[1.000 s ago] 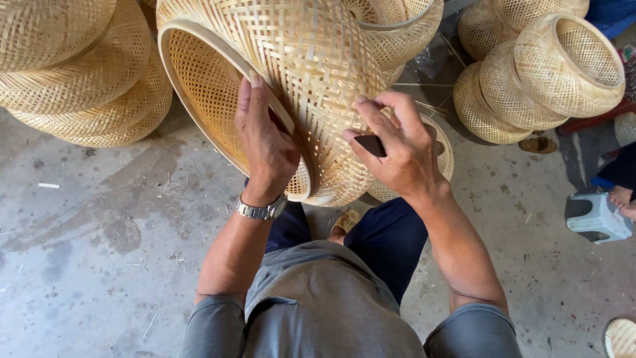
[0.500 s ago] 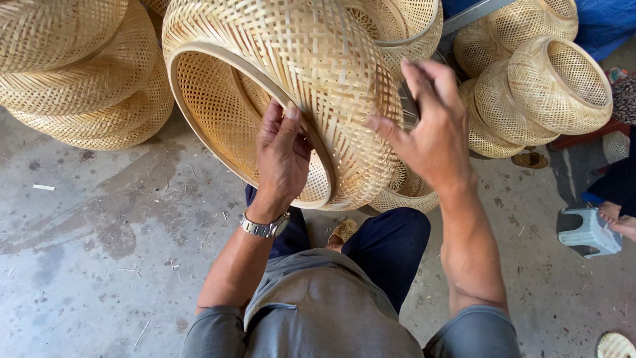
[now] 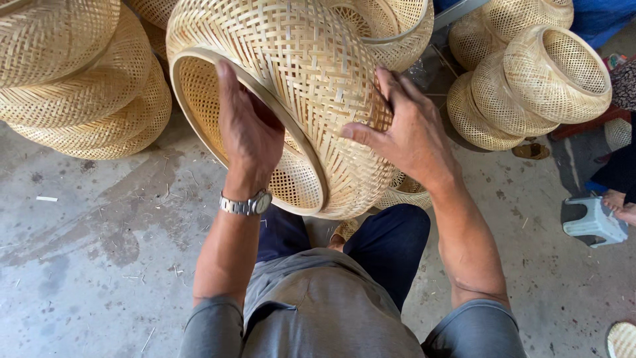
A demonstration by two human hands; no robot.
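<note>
A large woven bamboo basket (image 3: 298,73), dome-shaped, lies on its side above my knees with its round opening turned left. My left hand (image 3: 246,132), with a metal wristwatch, grips the basket's rim, fingers reaching into the opening. My right hand (image 3: 407,132) lies spread on the woven outer wall at the right, fingers apart and pressing on the weave. No tool shows in either hand.
Stacked woven baskets (image 3: 73,86) stand at the left, more baskets (image 3: 530,79) at the upper right and behind. A small grey plastic stool (image 3: 595,222) and another person's foot (image 3: 619,202) are at the right. The floor is bare concrete (image 3: 86,265) with bamboo scraps.
The basket has been lifted and turned. My right hand slid up from the lower edge onto the basket's side. My left hand shifted higher along the rim.
</note>
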